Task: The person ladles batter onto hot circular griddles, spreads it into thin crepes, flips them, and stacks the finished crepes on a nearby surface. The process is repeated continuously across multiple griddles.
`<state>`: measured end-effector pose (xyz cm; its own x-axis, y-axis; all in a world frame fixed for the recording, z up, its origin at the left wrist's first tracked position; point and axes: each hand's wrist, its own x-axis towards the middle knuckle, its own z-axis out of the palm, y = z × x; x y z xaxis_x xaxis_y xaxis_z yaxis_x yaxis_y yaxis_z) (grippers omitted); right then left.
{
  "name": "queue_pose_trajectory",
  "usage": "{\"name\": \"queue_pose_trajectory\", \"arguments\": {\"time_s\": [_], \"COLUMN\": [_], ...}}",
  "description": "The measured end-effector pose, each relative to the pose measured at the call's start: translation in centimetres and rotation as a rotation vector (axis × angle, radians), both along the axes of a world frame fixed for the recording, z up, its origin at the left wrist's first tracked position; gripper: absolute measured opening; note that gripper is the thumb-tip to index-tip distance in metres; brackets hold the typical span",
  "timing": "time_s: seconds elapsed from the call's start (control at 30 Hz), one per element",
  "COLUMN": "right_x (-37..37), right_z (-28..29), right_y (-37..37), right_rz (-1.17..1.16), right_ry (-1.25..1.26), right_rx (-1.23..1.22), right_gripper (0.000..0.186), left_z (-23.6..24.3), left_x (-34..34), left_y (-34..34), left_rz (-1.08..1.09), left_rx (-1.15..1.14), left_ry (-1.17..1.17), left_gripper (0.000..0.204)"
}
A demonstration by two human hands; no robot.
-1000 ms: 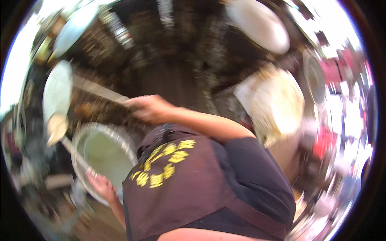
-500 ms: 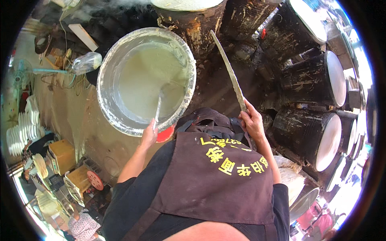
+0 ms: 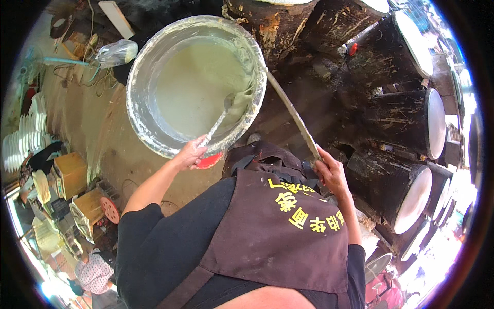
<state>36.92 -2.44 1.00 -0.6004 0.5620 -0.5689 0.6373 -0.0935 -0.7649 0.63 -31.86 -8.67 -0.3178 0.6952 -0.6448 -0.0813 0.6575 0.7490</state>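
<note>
A large grey tub (image 3: pixel 141 90) crusted with pale residue holds a milky, greyish-green liquid (image 3: pixel 190 82). My left hand (image 3: pixel 191 153) grips the pale handle of a ladle (image 3: pixel 217 123), whose head dips into the liquid near the tub's right side. In my right hand (image 3: pixel 330 172) is a long, flat, roughened stick (image 3: pixel 289 105); its far end reaches the tub's right rim, though I cannot tell whether they touch. A red plastic object (image 3: pixel 209 160) shows under the tub's lower edge.
Blackened drums with pale round tops (image 3: pixel 416 198) line the right and far side. At left are stacked white slats (image 3: pixel 25 136), wooden boxes (image 3: pixel 70 175), a hose (image 3: pixel 62 60) and a plastic bag (image 3: pixel 116 54). A person in a patterned shirt (image 3: pixel 92 273) is at lower left.
The view has swung round, bringing the tub to upper centre. Since half a second ago the ladle has shifted rightward in the tub, and the stick's tip has come down beside the rim.
</note>
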Motion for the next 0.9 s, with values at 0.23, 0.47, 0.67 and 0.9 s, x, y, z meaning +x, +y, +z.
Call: {"name": "queue_pose_trajectory", "arguments": {"time_s": [0.23,0.47,0.67,0.9], "right_x": [1.1,3.0,0.7,-8.7], "right_z": [-1.8,0.0,3.1,2.5], "right_y": [1.7,4.7,6.8,8.2], "right_rz": [0.485,0.437,0.271,0.524], "right_ry": [0.046,0.313,0.436,0.496], "right_rx": [0.184,-0.033,-0.288,-0.207], "right_gripper": [0.054,0.058,0.056,0.051], "left_z": [5.0,15.5,23.1,21.8], "left_x": [11.0,18.3,18.9,17.8], "left_y": [0.3,1.4,4.0,5.1], "left_rz": [0.778,0.804,0.838,0.992], "left_rx": [0.269,0.613,0.673,0.744], "left_ry": [-1.337,-0.954,-0.293,-0.723], "left_gripper": [0.052,0.049,0.049,0.040]}}
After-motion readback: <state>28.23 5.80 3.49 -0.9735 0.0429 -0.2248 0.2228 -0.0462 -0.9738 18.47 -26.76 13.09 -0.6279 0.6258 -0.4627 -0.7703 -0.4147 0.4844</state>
